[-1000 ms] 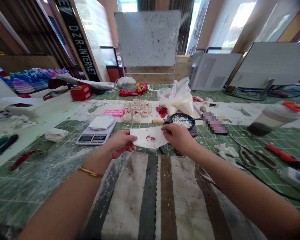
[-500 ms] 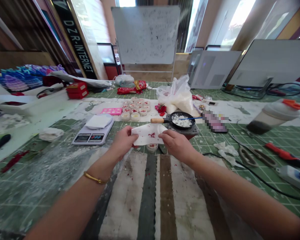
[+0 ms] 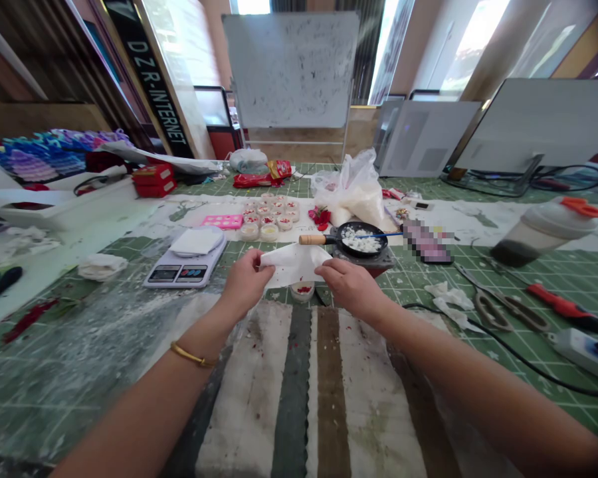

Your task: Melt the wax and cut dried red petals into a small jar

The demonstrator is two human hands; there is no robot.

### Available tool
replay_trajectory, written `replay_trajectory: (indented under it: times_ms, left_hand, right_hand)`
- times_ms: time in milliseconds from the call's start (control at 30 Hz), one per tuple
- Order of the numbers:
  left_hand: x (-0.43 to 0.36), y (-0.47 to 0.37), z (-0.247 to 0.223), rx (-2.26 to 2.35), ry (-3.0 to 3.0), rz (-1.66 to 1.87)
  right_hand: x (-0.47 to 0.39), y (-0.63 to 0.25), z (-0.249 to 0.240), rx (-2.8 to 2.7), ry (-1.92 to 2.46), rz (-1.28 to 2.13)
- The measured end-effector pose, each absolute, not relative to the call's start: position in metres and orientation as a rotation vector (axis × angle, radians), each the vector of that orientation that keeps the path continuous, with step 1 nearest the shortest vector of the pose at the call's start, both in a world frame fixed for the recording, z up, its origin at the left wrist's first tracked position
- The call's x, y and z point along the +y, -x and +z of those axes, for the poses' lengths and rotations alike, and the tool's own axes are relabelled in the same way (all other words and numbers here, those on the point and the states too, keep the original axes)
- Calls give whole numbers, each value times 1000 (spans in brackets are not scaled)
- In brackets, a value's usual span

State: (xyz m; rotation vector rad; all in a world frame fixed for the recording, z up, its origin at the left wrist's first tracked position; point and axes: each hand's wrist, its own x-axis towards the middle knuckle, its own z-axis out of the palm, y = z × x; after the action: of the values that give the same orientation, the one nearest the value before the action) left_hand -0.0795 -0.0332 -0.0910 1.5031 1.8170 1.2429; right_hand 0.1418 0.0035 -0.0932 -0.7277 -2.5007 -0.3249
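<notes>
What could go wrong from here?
1. The left hand and right hand hold the white paper by its ends over the cup of red bits; an uneven tilt might drop any loose bits outside.
2. The pan's wooden handle juts out just behind the paper; a bump could shift the pan and spill its white pieces.
3. The black cable runs beside the right forearm, which might snag it.

A slim, rounded, gold-coloured bangle circles the left wrist; the forearms and hands are bare.
</notes>
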Motion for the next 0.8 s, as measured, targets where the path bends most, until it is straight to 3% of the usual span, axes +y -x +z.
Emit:
replay_trajectory:
  times_ms: [500,667,800]
  left_hand:
    - [-37,75,-96,1645,-1369,1356]
    - [-59,67,-78,1471,-1234,1354]
    - [-88,57,-63,1374,-1046,1199]
  right_hand:
    - [-3,-144,-91,-2409,719,-287]
    - [-29,-159,-73,-2169,871,61]
    - [-50,-188,-61,-2007,1154,607]
